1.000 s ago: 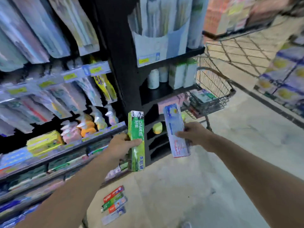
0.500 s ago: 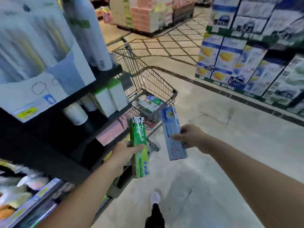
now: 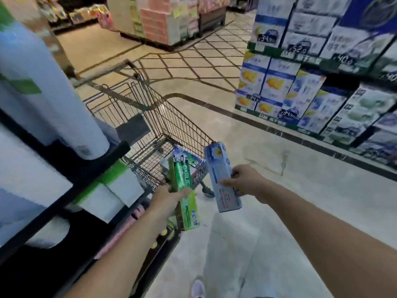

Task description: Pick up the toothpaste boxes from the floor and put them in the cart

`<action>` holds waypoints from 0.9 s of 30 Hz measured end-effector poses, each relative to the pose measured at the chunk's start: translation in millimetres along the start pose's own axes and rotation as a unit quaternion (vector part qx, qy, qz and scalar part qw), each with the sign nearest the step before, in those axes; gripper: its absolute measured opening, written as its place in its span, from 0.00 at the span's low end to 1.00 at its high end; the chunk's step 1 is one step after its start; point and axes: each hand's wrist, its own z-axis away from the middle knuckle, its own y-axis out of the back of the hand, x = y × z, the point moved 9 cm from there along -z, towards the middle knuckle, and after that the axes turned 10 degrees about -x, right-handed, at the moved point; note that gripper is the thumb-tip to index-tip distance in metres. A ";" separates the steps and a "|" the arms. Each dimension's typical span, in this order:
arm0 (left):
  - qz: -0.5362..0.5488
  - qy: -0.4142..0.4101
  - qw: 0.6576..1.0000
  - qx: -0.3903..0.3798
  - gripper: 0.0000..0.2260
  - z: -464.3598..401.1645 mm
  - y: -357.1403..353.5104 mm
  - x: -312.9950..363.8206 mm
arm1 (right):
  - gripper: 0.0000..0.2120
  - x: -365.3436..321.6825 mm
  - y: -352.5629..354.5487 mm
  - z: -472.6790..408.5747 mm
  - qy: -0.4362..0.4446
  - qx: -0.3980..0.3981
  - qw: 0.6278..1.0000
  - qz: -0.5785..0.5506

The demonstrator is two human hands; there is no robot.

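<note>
My left hand (image 3: pixel 168 198) grips a green toothpaste box (image 3: pixel 184 190) upright at its middle. A pale blue toothpaste box (image 3: pixel 219 168) stands upright in my right hand (image 3: pixel 245 179), which grips its lower half. Both boxes are held just short of the near corner of the wire shopping cart (image 3: pixel 171 121), which stands straight ahead of me. Inside the cart, a few boxes (image 3: pixel 193 161) lie on its mesh floor, partly hidden behind the green box.
A black shelf unit (image 3: pixel 71 168) with white and green packs crowds the left side, close to the cart. Stacked cartons (image 3: pixel 300 100) line the right of the aisle. Pale tiled floor (image 3: pixel 268 160) runs between. My shoe (image 3: pixel 197 289) shows at the bottom.
I have turned from the shelves and stepped toward the cart, which now looms larger. Both hands still carry their boxes and have come closer to the cart's near corner.
</note>
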 end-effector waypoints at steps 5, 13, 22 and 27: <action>-0.010 0.016 1.000 0.006 0.06 -44.8 -1.2 24.9 | 0.17 -12.8 28.9 -48.7 -0.001 -0.010 1.000 0.009; -0.012 0.048 0.997 0.064 0.09 -122.5 -2.8 64.7 | 0.17 -24.4 92.8 -147.9 0.009 -0.063 0.997 0.051; 0.066 0.062 0.986 0.142 0.06 -158.0 1.1 95.4 | 0.18 -53.4 137.6 -254.0 0.001 -0.112 0.986 0.126; 0.104 0.082 0.976 0.174 0.03 -173.2 21.1 88.2 | 0.19 -76.1 105.9 -298.8 0.006 -0.150 0.973 0.174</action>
